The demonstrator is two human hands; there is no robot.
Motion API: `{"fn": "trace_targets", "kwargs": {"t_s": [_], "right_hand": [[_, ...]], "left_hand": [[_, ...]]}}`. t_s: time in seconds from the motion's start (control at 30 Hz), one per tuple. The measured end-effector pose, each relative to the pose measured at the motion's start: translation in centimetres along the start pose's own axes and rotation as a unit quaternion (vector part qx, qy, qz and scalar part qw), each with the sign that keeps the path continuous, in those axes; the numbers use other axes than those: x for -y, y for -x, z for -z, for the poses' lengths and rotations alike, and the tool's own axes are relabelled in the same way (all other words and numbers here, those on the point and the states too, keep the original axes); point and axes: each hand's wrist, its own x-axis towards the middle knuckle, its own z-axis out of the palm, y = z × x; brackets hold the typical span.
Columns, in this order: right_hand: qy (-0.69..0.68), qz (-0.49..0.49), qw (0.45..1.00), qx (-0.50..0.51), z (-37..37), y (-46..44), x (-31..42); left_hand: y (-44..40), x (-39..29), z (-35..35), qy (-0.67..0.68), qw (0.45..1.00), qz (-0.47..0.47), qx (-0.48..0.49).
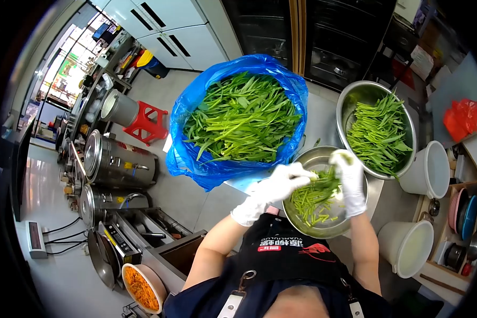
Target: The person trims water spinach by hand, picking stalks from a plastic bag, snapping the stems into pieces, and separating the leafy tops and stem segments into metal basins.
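Note:
Both hands wear white gloves. My left hand (282, 184) is closed at the left side of a steel bowl (338, 229), its fingers pinching green stems. My right hand (350, 175) is closed over the right side of the same bowl, gripping the leafy greens (326, 184) between the hands. Short cut stem pieces (309, 205) lie in the bowl below. Behind the hands, a blue plastic bag (183, 156) stands wide open, full of long leafy greens (244, 116). A larger steel bowl (343, 100) at the right holds more long greens (376, 135).
White buckets (438, 169) (408, 249) stand at the right beside a shelf with pans (469, 217). Large steel pots (116, 159), a red stool (144, 123) and a bowl of orange shreds (142, 289) are at the left.

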Motion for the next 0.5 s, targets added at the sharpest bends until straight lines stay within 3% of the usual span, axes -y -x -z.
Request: {"fn": "trace_targets", "kwargs": {"t_s": [0.07, 0.13, 0.23, 0.3, 0.33, 0.4, 0.43, 0.5], "right_hand": [[-0.014, 0.028, 0.997, -0.068, 3.5, -1.1, -0.4], [0.011, 0.027, 0.997, -0.068, 6.0, -0.8, 1.4], [-0.009, 0.079, 0.996, -0.041, 8.1, -1.2, 0.8], [-0.005, 0.093, 0.996, -0.010, 9.0, -1.1, -0.2], [-0.003, 0.100, 0.995, 0.007, 9.2, -0.9, -0.7], [-0.043, 0.112, 0.992, 0.029, 8.3, -0.7, -1.8], [-0.113, 0.068, 0.991, 0.032, 7.2, -0.3, -1.5], [-0.194, -0.011, 0.980, 0.046, 5.0, 0.4, -0.7]], "left_hand": [[0.6, 1.7, -1.9, -0.128, 0.991, -0.037, -0.010], [0.9, 2.0, -1.3, -0.268, 0.962, -0.046, 0.011], [0.7, 0.5, 1.1, -0.382, 0.903, -0.124, -0.154], [1.2, -1.1, 4.9, -0.508, 0.823, -0.102, -0.232], [1.8, -1.8, 6.8, -0.570, 0.756, -0.121, -0.300], [2.4, -2.2, 10.4, -0.629, 0.688, -0.042, -0.360], [2.8, -1.8, 11.9, -0.662, 0.665, 0.014, -0.345], [3.3, -0.5, 13.6, -0.682, 0.665, 0.086, -0.291]]}}
